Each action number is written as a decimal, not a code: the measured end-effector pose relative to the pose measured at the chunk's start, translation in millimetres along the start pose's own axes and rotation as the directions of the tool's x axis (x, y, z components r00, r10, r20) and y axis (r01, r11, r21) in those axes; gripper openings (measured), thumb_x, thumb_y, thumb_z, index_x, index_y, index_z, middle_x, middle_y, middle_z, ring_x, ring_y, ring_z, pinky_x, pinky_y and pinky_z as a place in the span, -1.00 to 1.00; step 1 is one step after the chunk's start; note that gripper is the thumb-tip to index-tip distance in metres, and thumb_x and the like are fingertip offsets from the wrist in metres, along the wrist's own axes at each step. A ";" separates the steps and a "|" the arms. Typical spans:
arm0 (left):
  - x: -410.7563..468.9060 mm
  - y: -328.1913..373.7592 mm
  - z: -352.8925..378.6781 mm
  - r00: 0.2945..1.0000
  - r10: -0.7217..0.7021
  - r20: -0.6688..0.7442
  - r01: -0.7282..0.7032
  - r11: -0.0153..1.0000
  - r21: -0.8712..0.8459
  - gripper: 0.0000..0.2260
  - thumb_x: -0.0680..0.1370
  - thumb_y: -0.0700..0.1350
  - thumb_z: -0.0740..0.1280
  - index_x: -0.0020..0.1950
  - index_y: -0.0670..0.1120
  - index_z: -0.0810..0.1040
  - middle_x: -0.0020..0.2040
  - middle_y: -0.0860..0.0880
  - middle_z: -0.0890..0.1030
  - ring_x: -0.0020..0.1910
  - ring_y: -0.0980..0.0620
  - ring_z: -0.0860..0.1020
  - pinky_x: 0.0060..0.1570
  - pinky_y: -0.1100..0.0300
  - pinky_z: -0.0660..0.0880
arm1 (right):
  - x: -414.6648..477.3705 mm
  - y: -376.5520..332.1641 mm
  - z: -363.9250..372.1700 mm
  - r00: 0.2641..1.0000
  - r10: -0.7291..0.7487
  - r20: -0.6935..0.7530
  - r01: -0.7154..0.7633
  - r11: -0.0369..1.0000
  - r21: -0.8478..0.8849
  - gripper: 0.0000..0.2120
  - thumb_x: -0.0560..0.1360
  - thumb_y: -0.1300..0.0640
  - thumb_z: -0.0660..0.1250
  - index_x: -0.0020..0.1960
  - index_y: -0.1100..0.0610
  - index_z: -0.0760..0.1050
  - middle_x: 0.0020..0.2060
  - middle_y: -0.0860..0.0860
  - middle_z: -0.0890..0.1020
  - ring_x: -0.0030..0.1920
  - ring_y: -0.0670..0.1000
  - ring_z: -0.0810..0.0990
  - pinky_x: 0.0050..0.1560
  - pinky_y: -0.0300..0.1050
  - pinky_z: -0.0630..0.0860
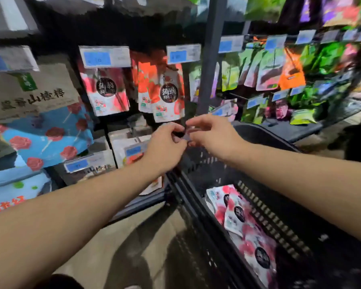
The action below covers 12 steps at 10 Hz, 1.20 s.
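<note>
Lower centre: beige floor [138, 236], dim, with shadows across it. A dark shape sits at the bottom edge, too cut off to identify.

Lower right: black slotted basket [279, 226] with pink-and-white snack pouches [238, 211] lying flat inside, overlapping.

Both bare forearms run up from the bottom corners and meet at mid-frame. The left hand [165, 147] has its fingers curled and its thumb and fingertips pinched onto a small dark piece [186, 134]. The right hand [213, 136] pinches the same piece from the other side, fingers bent inward. The piece sits between the two hands at frame centre, just above the basket's far rim and just below a hanging pouch. It is blurred, so its kind is not readable.

Behind the hands, the shop display has a dark back panel. Red-and-white pouches [167, 94] hang in rows, with blue-and-white price tags [104, 57] above them. A grey upright post [211, 59] divides the bays.

Left of frame: a brown paper bag [29, 94] with dark characters, and below it a blue bag [50, 138] printed with red shapes.

Upper right: green and orange packets [321, 59], heavily blurred, with a dark shelf [300, 130] beneath them.
</note>
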State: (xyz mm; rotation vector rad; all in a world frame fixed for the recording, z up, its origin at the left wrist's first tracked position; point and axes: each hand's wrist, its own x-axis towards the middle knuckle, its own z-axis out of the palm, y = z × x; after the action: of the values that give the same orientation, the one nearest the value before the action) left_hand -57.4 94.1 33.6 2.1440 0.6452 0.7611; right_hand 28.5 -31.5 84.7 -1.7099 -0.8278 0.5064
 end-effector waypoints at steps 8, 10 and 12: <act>-10.1 14.2 259.2 0.465 -0.317 0.827 -0.327 0.806 0.493 -0.88 0.59 -0.15 0.36 -0.07 -0.19 0.62 -0.06 -0.20 0.62 -0.09 -0.18 0.60 -0.13 0.06 0.49 | -68.6 278.5 -90.5 0.492 0.785 -0.376 -0.813 0.569 0.123 -0.93 0.40 0.14 0.38 -0.20 -0.02 0.60 -0.22 0.04 0.65 -0.11 0.17 0.68 0.10 0.11 0.65; -21.4 -18.9 295.9 0.424 -0.481 0.768 -0.174 0.789 0.590 -0.67 0.71 -0.17 0.16 0.47 -0.16 0.45 0.31 -0.17 0.57 0.21 -0.16 0.56 0.21 0.08 0.48 | -90.4 328.6 -71.0 0.367 0.883 -0.294 -0.895 0.421 0.148 -0.79 0.56 0.13 0.33 0.14 0.16 0.64 0.04 0.12 0.67 0.07 0.14 0.64 0.15 -0.06 0.55; -26.5 -60.7 325.7 0.515 -0.586 0.626 0.123 0.773 0.622 -0.68 0.70 -0.13 0.22 0.39 -0.27 0.48 0.31 -0.24 0.59 0.31 -0.22 0.57 0.19 0.03 0.51 | -98.7 356.2 -47.6 0.316 0.901 -0.298 -0.809 0.419 0.412 -0.83 0.55 0.27 0.39 0.11 0.10 0.59 0.08 0.11 0.67 0.09 0.15 0.65 0.09 -0.04 0.63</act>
State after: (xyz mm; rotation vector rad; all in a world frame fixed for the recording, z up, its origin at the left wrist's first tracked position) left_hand 137.2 -45.5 -196.8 2.3529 0.8028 -0.7317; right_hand 92.3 -185.7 -248.5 -1.8731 0.6283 0.7819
